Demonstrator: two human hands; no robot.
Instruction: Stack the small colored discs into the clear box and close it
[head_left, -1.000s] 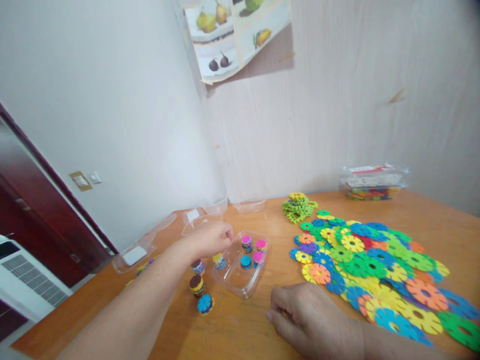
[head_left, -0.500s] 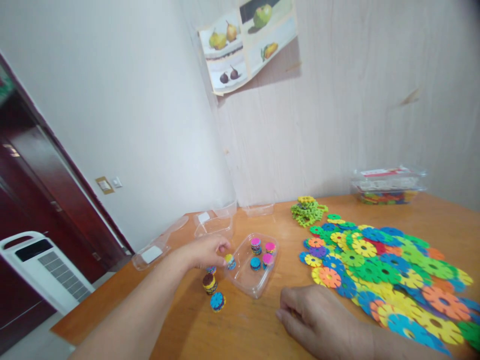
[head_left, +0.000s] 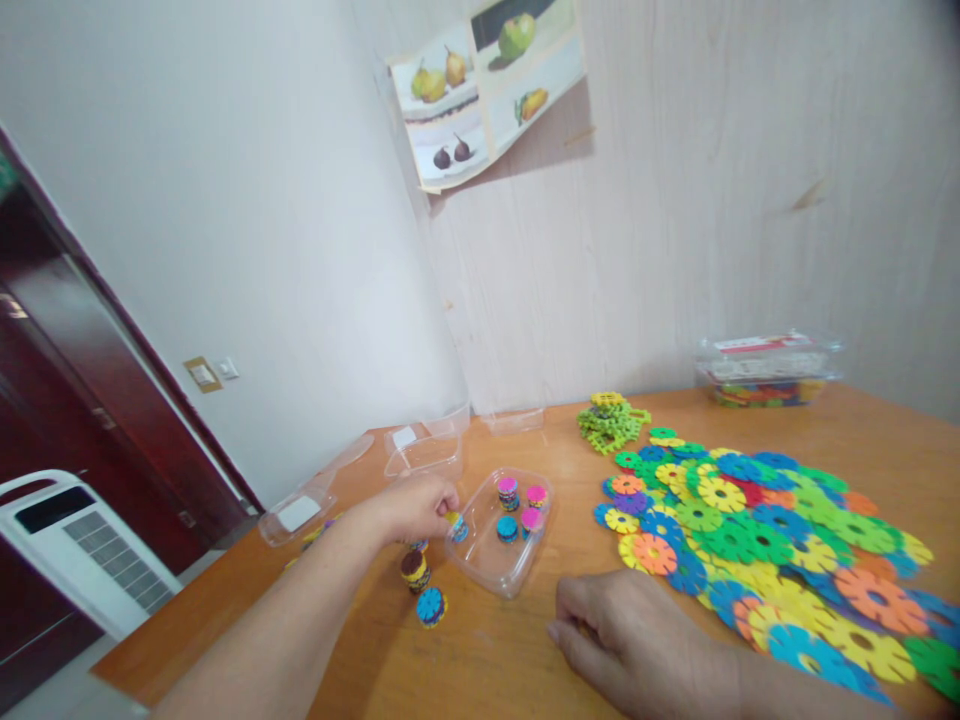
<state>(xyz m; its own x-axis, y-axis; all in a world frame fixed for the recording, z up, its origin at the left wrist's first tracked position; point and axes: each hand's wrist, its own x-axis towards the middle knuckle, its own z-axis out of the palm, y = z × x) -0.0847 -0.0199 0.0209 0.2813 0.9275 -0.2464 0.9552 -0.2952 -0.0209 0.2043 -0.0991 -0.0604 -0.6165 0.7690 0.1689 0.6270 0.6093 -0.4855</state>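
Moved: my left hand (head_left: 416,505) has come down from the far rim of the clear tray (head_left: 495,568) to its left corner. My right hand has hardly shifted.
Left hand: fingertips pressed together on the top of a small stack (head_left: 456,527) of coloured discs, which sits just inside the tray's left corner.
Right hand (head_left: 630,630): knuckles up and loosely curled on the table (head_left: 495,650), well apart from the tray. I cannot tell whether anything lies under the fingers.
Beyond my left fingertips: four more short stacks (head_left: 508,492) standing in the tray.
Under my left wrist: two loose stacks (head_left: 415,568) on the bare table, outside the tray.
Risk: the pinch sits high, so the lower discs may drop off or the stack may topple. The light tray may skid if my knuckles push its rim. My forearm could sweep the two loose stacks over.
In the way: the tray's rim, right against the pinched stack.
Beyond my right hand: a wide spread of large flat discs (head_left: 750,530), a green pile (head_left: 611,420) and a lidded box (head_left: 772,368).
Past my left hand: empty tubs (head_left: 424,450) by the wall.
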